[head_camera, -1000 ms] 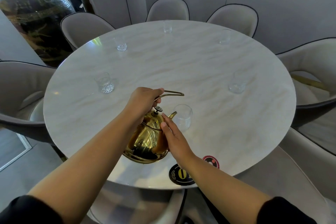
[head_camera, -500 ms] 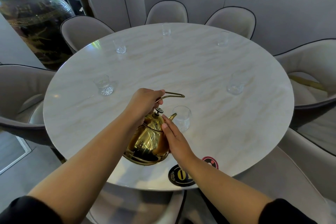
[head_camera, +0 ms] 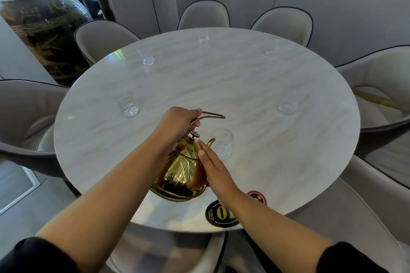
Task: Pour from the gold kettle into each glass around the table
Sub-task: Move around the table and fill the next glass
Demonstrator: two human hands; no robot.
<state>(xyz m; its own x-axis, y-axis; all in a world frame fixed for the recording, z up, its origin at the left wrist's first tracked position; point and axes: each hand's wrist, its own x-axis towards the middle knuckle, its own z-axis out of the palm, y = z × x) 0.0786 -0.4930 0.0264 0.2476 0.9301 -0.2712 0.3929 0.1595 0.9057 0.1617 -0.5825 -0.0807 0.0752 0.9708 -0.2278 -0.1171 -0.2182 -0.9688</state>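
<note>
just before the nearest glass [head_camera: 221, 143], the gold kettle [head_camera: 182, 173] was tilted spout-first, its handle gripped by the left hand [head_camera: 177, 123]; the right hand [head_camera: 214, 167] was laid flat against its lid, fingers [head_camera: 203, 147] extended.

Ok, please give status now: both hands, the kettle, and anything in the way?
Left hand shut on kettle handle. Right hand open, flat against kettle side. Spout tipped at nearest glass. Nothing in the way.
</note>
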